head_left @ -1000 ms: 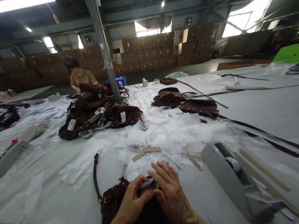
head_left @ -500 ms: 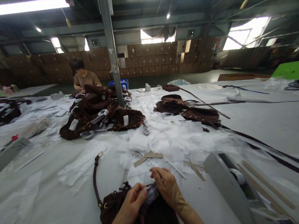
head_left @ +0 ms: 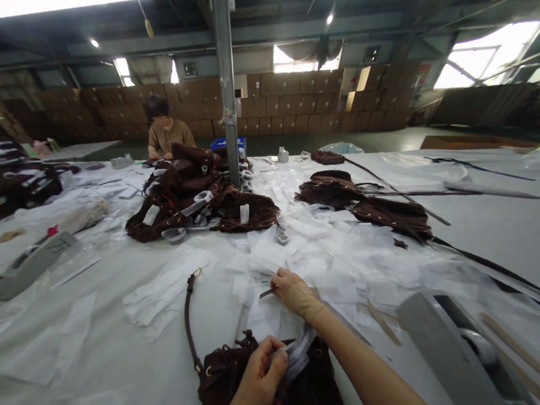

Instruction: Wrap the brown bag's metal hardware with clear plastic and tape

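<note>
A dark brown fringed bag [head_left: 314,387] lies on the table right below me, its strap [head_left: 188,323] curving up on the left side. Over the bag, my left hand [head_left: 261,376] pinches a piece of crumpled translucent plastic wrap [head_left: 300,354]; whatever is inside the wrap cannot be made out. My right hand [head_left: 294,293] reaches past the bag onto the scattered white paper, fingers closed on the end of a narrow brown strip [head_left: 267,293].
A grey tape dispenser [head_left: 428,333] stands at right, another dispenser [head_left: 34,264] at left. Brown strips [head_left: 382,322] lie nearby. Beyond, brown bags [head_left: 179,191] are heaped by a metal post [head_left: 226,86]. A co-worker [head_left: 169,132] is across the table.
My right hand has left the plastic wrap and moved forward to the brown strips. The left hand still holds the wrap. The view has turned slightly left.
</note>
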`<move>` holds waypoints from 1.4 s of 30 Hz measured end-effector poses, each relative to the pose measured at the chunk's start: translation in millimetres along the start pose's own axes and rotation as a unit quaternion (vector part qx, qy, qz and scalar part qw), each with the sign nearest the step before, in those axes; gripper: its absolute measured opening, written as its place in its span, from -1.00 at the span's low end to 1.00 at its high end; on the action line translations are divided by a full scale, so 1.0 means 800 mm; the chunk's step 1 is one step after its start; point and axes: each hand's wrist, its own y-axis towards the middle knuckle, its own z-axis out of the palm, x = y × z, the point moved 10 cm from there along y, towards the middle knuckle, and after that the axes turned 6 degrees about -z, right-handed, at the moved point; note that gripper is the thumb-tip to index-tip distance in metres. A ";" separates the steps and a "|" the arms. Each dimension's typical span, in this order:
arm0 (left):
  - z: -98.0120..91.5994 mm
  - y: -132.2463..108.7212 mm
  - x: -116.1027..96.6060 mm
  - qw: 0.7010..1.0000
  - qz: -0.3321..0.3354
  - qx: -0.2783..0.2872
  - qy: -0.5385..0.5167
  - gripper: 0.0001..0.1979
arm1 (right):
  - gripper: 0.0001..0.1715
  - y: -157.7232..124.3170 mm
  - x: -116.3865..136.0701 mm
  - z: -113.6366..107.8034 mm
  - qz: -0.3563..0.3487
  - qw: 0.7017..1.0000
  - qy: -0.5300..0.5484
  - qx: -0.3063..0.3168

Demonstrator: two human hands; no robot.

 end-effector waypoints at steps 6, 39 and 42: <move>-0.003 -0.001 -0.004 0.999 -0.001 0.004 -0.042 -0.54 | -0.53 0.003 -0.051 -0.074 0.098 0.967 0.149 -0.179; -0.040 0.001 0.005 0.973 -0.014 -0.095 -0.208 -0.62 | -0.49 -0.246 0.051 -0.079 0.286 0.867 0.364 -0.183; -0.038 -0.005 -0.005 0.973 0.002 -0.109 -0.201 -0.61 | -0.59 -0.276 0.074 -0.037 0.334 0.859 0.369 -0.121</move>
